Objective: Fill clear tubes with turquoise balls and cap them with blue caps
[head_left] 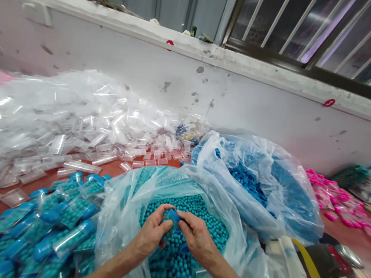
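My left hand (154,227) is closed around a small clear tube with teal beads in it, mostly hidden by the fingers. At its upper end sits a blue cap (174,216), which the fingertips of my right hand (197,233) pinch. Whether the cap is fully seated I cannot tell. Both hands are over an opened plastic bag (120,203) full of round teal beads (183,271). Another blue cap (184,249) lies on the beads below my right hand. To the left is a pile of bead-filled tubes with blue caps (70,212).
Many clear tubes (59,143) are heaped at the back left. Behind the bead bag stands a bag of blue caps (250,181). Pink pieces (340,199) lie on the right, beyond a dark object with a yellow strip (309,266). A white wall (140,67) closes off the back.
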`<control>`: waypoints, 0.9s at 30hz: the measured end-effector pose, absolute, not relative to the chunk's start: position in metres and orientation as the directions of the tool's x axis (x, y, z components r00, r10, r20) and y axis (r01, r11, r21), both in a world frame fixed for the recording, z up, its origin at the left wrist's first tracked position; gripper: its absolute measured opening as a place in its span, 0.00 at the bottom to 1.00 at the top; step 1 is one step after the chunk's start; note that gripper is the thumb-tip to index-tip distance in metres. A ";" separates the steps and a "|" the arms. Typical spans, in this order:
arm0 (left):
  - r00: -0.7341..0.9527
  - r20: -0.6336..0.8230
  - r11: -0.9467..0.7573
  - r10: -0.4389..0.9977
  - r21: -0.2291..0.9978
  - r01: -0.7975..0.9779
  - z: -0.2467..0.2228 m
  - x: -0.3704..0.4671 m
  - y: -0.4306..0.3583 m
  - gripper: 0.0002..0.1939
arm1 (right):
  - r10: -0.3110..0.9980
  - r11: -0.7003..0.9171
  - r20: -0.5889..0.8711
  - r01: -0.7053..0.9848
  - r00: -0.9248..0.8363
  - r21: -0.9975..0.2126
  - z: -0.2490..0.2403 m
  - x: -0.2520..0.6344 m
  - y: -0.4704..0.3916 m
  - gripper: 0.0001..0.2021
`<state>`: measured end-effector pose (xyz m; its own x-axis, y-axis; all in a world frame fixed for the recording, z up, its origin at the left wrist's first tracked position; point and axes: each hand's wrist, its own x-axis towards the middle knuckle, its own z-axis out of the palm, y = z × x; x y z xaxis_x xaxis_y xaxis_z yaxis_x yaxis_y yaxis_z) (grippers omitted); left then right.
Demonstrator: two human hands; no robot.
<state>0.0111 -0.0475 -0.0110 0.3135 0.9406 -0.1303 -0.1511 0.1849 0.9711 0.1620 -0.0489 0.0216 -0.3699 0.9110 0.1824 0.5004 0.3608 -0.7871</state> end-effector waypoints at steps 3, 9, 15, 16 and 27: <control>0.355 -0.099 0.166 0.930 0.973 -0.161 -0.009 0.008 -0.048 0.25 | 0.932 0.310 0.173 0.450 -0.319 -0.838 0.024 0.163 -0.051 0.11; 0.436 -0.186 0.269 0.880 0.953 -0.137 -0.007 0.000 -0.051 0.32 | 0.821 0.568 0.420 0.480 -0.387 -0.669 0.017 0.167 -0.051 0.11; 0.468 -0.208 0.340 0.859 0.915 -0.216 -0.003 -0.001 -0.055 0.36 | 0.805 0.593 0.496 0.447 -0.326 -0.670 0.008 0.169 -0.051 0.12; 0.462 -0.203 0.332 0.863 0.918 -0.217 -0.004 -0.001 -0.054 0.36 | 0.815 0.580 0.498 0.446 -0.298 -0.682 0.009 0.168 -0.052 0.12; 0.430 -0.190 0.280 0.883 0.948 -0.154 -0.005 0.000 -0.054 0.38 | 0.818 0.574 0.497 0.474 -0.290 -0.668 0.014 0.167 -0.054 0.09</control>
<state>-0.0002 -0.0541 -0.0049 0.4297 0.8827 -0.1904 -0.1543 0.2796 0.9476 0.1665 -0.0544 0.0136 -0.2904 0.8179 0.4967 0.4738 0.5739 -0.6680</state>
